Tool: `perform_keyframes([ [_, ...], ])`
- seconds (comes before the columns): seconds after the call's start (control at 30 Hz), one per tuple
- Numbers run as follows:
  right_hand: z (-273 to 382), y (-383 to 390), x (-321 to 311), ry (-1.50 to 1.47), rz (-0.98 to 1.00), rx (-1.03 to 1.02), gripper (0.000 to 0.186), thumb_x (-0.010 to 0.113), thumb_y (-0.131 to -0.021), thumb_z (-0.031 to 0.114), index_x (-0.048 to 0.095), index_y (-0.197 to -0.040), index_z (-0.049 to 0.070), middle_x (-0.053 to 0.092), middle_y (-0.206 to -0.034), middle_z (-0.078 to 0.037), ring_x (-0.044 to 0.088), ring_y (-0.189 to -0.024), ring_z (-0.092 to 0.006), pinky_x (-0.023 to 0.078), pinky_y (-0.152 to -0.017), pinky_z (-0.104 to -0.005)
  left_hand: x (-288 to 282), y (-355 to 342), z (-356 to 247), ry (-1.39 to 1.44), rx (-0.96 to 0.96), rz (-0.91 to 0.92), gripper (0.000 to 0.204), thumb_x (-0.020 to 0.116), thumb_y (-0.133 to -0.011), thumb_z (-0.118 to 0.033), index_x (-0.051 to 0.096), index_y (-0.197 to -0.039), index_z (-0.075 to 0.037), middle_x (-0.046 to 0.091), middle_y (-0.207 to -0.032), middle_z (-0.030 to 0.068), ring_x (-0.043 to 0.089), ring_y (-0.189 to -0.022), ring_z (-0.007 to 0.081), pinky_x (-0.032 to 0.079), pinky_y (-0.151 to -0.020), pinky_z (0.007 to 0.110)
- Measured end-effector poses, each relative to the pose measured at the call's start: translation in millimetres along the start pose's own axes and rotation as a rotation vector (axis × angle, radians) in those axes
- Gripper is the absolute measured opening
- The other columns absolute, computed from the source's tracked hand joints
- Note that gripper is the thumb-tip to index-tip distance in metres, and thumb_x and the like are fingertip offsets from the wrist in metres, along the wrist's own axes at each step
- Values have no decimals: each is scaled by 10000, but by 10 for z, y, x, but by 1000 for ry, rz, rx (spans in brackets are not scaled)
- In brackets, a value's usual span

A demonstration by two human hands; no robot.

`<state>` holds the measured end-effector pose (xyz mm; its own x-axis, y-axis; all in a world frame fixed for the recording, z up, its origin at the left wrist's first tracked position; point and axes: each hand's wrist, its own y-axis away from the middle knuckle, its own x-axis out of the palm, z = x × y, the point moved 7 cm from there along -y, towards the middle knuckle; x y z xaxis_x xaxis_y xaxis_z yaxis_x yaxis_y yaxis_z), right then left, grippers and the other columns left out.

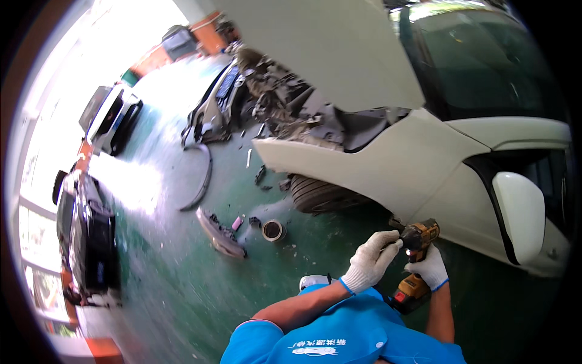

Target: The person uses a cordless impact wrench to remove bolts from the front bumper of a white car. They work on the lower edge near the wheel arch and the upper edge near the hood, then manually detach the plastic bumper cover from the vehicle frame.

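A yellow and black cordless drill (pixel 424 232) is upright in my right hand (pixel 431 268), its nose pointing left. White knit gloves with blue cuffs cover both hands. My right fingers wrap the grip above the battery. Beside the drill's nose, my left hand (pixel 368 262) has its fingers pinched together; a small pale tip shows there, too small to name. Just past the hands is the white car's front fender (pixel 388 161), with its tyre (pixel 321 195) below the wheel arch.
The raised hood (pixel 339 48) leans over an exposed front end. A detached headlight (pixel 219 235), a round can (pixel 273 230) and a curved strip (pixel 205 182) lie on the green floor. A removed bumper (pixel 212 112) sits farther off. The side mirror (pixel 520 215) sticks out at right.
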<state>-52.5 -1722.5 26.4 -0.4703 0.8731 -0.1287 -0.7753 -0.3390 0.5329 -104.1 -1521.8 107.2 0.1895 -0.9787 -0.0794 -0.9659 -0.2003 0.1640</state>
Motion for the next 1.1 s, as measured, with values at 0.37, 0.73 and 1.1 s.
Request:
perform_keyframes([
  [0.37, 780, 112, 1520, 519, 164, -119, 603, 842, -629, 135, 616, -1167, -18, 741, -1030, -164, 730, -1007, -303, 560, -930, -381, -1517, 982, 275, 106, -123, -318, 366, 649, -1018, -189, 628, -1317, 21, 734, -1021, 140, 699, -939, 165, 563, -843, 311],
  [0.73, 868, 426, 2561, -32, 175, -278, 538, 841, -618, 61, 639, -1114, 10, 685, -948, -34, 655, -872, -143, 552, -808, -315, -2296, 1324, -258, 295, 272, -167, 616, 602, -999, -10, 347, -1560, -4, 590, -1341, 184, 644, -1230, 247, 527, -1035, 372],
  [1.1, 226, 835, 1903, -429, -35, -253, 262, 782, -658, 64, 643, -880, 64, 629, -779, -14, 615, -707, -124, 529, -682, -297, -2166, 1258, 18, 95, 191, 20, 637, 621, -973, -37, 376, -1562, -38, 598, -1368, 199, 671, -1128, 247, 567, -943, 378],
])
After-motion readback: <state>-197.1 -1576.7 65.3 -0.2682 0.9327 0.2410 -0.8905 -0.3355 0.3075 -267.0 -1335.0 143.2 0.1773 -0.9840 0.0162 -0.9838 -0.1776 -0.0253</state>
